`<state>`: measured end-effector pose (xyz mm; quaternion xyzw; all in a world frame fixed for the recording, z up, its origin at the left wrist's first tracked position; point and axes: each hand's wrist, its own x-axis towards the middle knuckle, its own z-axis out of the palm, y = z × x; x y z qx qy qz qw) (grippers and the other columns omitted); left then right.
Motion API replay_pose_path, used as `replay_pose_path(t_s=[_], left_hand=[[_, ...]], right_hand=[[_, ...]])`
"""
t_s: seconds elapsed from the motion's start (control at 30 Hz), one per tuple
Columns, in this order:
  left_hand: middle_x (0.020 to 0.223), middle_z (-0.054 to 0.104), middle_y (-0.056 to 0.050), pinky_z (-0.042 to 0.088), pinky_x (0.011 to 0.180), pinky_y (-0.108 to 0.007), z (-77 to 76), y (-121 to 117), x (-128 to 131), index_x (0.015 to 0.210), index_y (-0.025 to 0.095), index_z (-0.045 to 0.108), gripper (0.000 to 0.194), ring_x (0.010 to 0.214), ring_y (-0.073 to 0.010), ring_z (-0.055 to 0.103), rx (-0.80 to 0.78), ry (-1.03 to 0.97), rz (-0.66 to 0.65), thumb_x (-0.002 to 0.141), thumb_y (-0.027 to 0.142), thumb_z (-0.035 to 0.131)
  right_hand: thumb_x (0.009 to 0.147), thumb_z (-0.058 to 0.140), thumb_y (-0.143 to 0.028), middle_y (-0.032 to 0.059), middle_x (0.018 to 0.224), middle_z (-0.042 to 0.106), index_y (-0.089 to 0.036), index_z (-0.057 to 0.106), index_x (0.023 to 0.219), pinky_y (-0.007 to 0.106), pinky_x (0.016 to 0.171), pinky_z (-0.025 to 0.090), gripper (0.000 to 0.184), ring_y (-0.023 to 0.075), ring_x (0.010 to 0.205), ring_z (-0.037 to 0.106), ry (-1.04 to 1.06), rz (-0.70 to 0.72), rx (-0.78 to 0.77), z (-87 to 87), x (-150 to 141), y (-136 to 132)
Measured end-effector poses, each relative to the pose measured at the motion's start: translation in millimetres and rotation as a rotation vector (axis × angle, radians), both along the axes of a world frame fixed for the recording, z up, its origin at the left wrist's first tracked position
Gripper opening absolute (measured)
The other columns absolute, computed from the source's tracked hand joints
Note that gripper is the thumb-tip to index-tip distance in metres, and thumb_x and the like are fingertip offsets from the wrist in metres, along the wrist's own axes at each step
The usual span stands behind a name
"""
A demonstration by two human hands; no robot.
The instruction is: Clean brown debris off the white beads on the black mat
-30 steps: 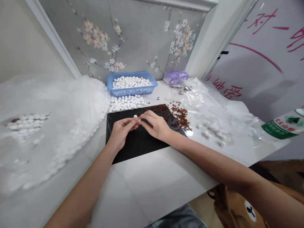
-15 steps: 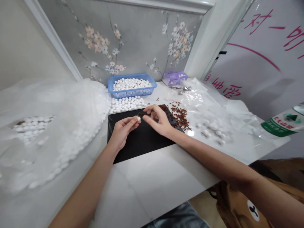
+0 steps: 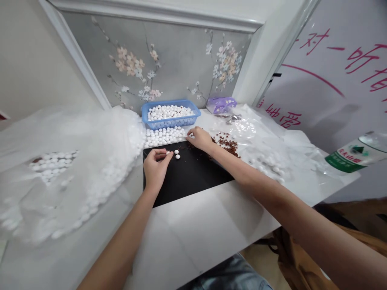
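Observation:
My left hand (image 3: 155, 167) is over the left part of a black mat (image 3: 187, 177), thumb and fingertips closed on a small white ball (image 3: 168, 153). Just right of those fingertips, two more white balls (image 3: 177, 156) lie on the mat. Beyond the mat's back edge, the fingertips of my right hand (image 3: 200, 139) pinch at a small dark brown star-shaped piece (image 3: 191, 136), beside rows of white balls (image 3: 165, 136) on the table. A pile of brown star-shaped pieces (image 3: 228, 146) spreads right of the mat, partly behind my right forearm.
A blue plastic basket (image 3: 172, 123) full of white balls stands against the wall. Large translucent bags of white balls (image 3: 99, 161) cover the left side. Clear plastic bags (image 3: 256, 129), a purple packet (image 3: 222, 104) and a labelled bottle (image 3: 356, 153) are at the right.
My right hand has moved away from my left, back to the mat's far edge, and closed its fingertips. Two white balls now show on the mat beside my left hand.

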<state>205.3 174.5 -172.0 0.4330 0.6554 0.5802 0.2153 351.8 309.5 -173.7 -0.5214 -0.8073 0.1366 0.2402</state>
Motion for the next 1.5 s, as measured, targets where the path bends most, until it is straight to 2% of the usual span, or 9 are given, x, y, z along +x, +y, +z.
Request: replay_pose_path(t_s=[0.23, 0.47, 0.63, 0.8, 0.9, 1.1, 1.33, 1.43, 1.5], left_hand=[[0.073, 0.061, 0.001, 0.044, 0.067, -0.021, 0.2, 2.0, -1.5, 0.084, 0.016, 0.058, 0.039, 0.067, -0.0086, 0.054, 0.006, -0.036, -0.018, 0.059, 0.040, 0.074], [0.077, 0.066, -0.004, 0.045, 0.072, -0.024, 3.9, 0.2, -0.5, 0.081, 0.015, 0.067, 0.034, 0.072, -0.0124, 0.058, -0.081, 0.026, -0.113, 0.062, 0.044, 0.071], [0.086, 0.069, -0.004, 0.044, 0.077, -0.027, 7.3, -1.3, 1.9, 0.078, 0.019, 0.069, 0.026, 0.081, -0.0161, 0.060, -0.123, 0.173, -0.147, 0.068, 0.043, 0.067], [0.102, 0.067, -0.003, 0.040, 0.092, -0.037, 3.7, 0.2, 6.4, 0.076, 0.024, 0.071, 0.016, 0.098, -0.0210, 0.056, -0.062, 0.574, -0.214, 0.070, 0.038, 0.067], [0.103, 0.067, -0.003, 0.040, 0.094, -0.040, 1.8, 0.6, 8.4, 0.081, 0.024, 0.072, 0.014, 0.099, -0.0223, 0.056, -0.095, 0.700, -0.242, 0.070, 0.030, 0.067], [0.109, 0.066, -0.005, 0.041, 0.092, -0.039, 6.2, -6.3, 15.6, 0.124, 0.026, 0.054, 0.049, 0.102, -0.0220, 0.056, 0.014, 0.814, -0.335, 0.076, 0.033, 0.062], [0.091, 0.067, -0.003, 0.047, 0.082, -0.027, 7.1, -10.6, 19.0, 0.101, 0.023, 0.065, 0.025, 0.085, -0.0143, 0.061, 0.097, 0.714, -0.372, 0.084, 0.033, 0.051], [0.090, 0.065, -0.003, 0.047, 0.079, -0.025, 7.6, -10.2, 18.9, 0.095, 0.022, 0.065, 0.022, 0.081, -0.0127, 0.060, 0.084, 0.692, -0.382, 0.084, 0.034, 0.051], [0.091, 0.065, -0.002, 0.046, 0.079, -0.024, 7.8, -10.1, 18.8, 0.093, 0.022, 0.065, 0.021, 0.081, -0.0116, 0.059, 0.080, 0.669, -0.366, 0.084, 0.035, 0.051]], right_hand=[[0.084, 0.057, -0.029, 0.0037, 0.092, 0.058, -0.017, 0.065, 0.092, 0.026, 0.068, 0.037, 0.016, 0.0160, 0.080, 0.053, 0.053, -0.011, 0.034, 10.6, 3.4, -11.1], [0.080, 0.059, -0.031, 0.0025, 0.080, 0.057, -0.016, 0.065, 0.084, 0.026, 0.063, 0.039, 0.016, 0.0126, 0.065, 0.050, 0.280, 0.035, 0.088, 6.0, 48.5, -39.9], [0.075, 0.062, -0.035, 0.0020, 0.075, 0.058, -0.016, 0.065, 0.079, 0.026, 0.059, 0.039, 0.019, 0.0101, 0.057, 0.045, 0.496, -0.014, 0.011, 10.9, 71.2, -38.5], [0.074, 0.062, -0.042, 0.0030, 0.072, 0.062, -0.014, 0.067, 0.080, 0.023, 0.055, 0.039, 0.028, 0.0107, 0.059, 0.048, 0.790, 0.005, -0.216, 7.3, 52.2, -52.4], [0.075, 0.061, -0.042, 0.0033, 0.074, 0.064, -0.014, 0.068, 0.083, 0.023, 0.054, 0.037, 0.030, 0.0098, 0.059, 0.048, 0.778, 0.107, -0.298, -0.1, 39.6, -65.4], [0.077, 0.060, -0.039, 0.0021, 0.071, 0.063, -0.013, 0.069, 0.082, 0.022, 0.050, 0.032, 0.028, 0.0073, 0.052, 0.041, 0.711, 0.218, -0.308, -8.6, 28.9, -80.4], [0.083, 0.056, -0.039, 0.0018, 0.074, 0.063, -0.014, 0.068, 0.083, 0.022, 0.050, 0.034, 0.028, 0.0074, 0.054, 0.043, 0.644, 0.380, -0.260, -7.7, 28.0, -82.6], [0.084, 0.058, -0.039, 0.0034, 0.082, 0.062, -0.016, 0.068, 0.088, 0.025, 0.059, 0.041, 0.025, 0.0112, 0.064, 0.050, 0.482, 0.340, -0.064, -6.8, 37.2, -71.2], [0.085, 0.058, -0.034, 0.0071, 0.093, 0.062, -0.016, 0.068, 0.094, 0.033, 0.079, 0.043, 0.022, 0.0186, 0.085, 0.053, 0.305, 0.216, 0.134, -7.9, 47.7, -58.1]])
